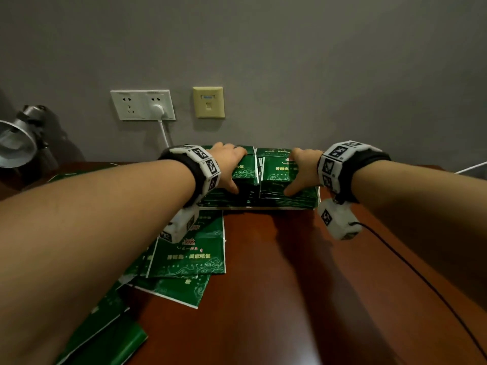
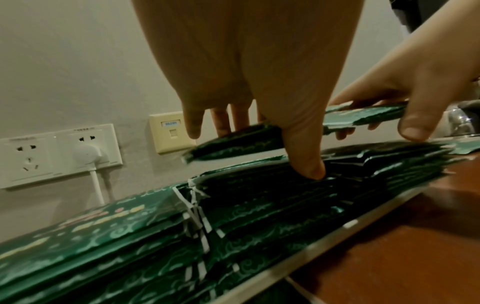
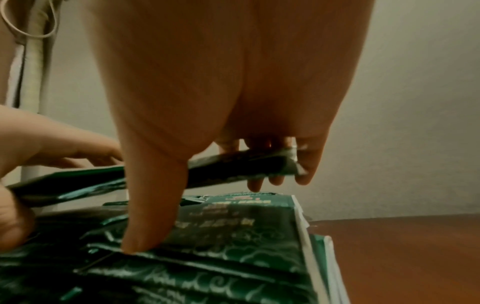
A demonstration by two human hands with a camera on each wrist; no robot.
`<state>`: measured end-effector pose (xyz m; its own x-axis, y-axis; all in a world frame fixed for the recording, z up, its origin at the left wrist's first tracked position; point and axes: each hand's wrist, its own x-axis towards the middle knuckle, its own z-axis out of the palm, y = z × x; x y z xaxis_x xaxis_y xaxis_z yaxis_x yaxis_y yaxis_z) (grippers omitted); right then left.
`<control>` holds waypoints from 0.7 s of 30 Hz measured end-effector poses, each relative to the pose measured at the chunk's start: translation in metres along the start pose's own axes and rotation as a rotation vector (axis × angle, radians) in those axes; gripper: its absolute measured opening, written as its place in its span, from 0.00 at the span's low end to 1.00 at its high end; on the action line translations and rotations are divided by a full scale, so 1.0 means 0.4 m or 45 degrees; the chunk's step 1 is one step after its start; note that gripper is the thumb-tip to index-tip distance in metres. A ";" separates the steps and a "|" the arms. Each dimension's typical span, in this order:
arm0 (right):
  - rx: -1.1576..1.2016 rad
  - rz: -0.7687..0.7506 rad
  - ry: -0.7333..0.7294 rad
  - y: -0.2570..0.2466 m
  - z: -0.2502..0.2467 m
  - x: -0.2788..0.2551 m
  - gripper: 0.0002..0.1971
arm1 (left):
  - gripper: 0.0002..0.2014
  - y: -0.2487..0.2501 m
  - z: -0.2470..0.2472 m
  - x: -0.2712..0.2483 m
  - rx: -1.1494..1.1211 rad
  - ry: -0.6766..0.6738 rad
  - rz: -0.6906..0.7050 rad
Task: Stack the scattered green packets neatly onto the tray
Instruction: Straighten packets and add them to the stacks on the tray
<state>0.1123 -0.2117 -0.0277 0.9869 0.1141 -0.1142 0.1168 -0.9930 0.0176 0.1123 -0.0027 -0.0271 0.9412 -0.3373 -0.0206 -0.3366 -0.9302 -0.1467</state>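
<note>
Two piles of green packets [image 1: 299, 198] stand side by side on a metal tray [image 1: 253, 208] against the wall. My left hand [image 1: 229, 165] holds a green packet [image 2: 233, 142] a little above the left pile, fingers behind its far edge and thumb reaching down onto the pile. On the other side, my right hand [image 1: 299, 171] holds another packet [image 3: 233, 166] the same way over the right pile, its thumb tip touching the top packet there. More loose green packets [image 1: 189, 256] lie scattered on the table under my left forearm.
The brown wooden table [image 1: 290, 285] ends at a grey wall. On that wall are a white socket [image 1: 143, 104] with a plug and cord, and a beige data socket [image 1: 208, 101]. A metal lamp [image 1: 18, 143] is at far left; a black cable [image 1: 421, 275] crosses the right side.
</note>
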 end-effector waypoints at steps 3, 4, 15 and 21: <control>-0.052 -0.029 -0.058 -0.010 0.023 0.017 0.56 | 0.53 -0.004 0.022 0.011 0.040 -0.031 -0.016; -0.059 -0.033 -0.061 -0.011 0.031 0.016 0.57 | 0.54 -0.005 0.026 0.008 0.044 -0.023 -0.022; 0.075 0.129 0.079 0.107 0.054 -0.165 0.56 | 0.53 0.141 -0.017 -0.086 0.158 0.183 0.069; 0.036 0.290 0.018 0.282 0.148 -0.320 0.52 | 0.46 0.399 -0.018 -0.094 0.055 0.118 0.234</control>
<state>-0.0073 -0.3403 -0.0698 0.9889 -0.1131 -0.0965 -0.1123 -0.9936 0.0136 0.0228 -0.1397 -0.0427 0.8567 -0.5142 0.0401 -0.4985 -0.8455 -0.1914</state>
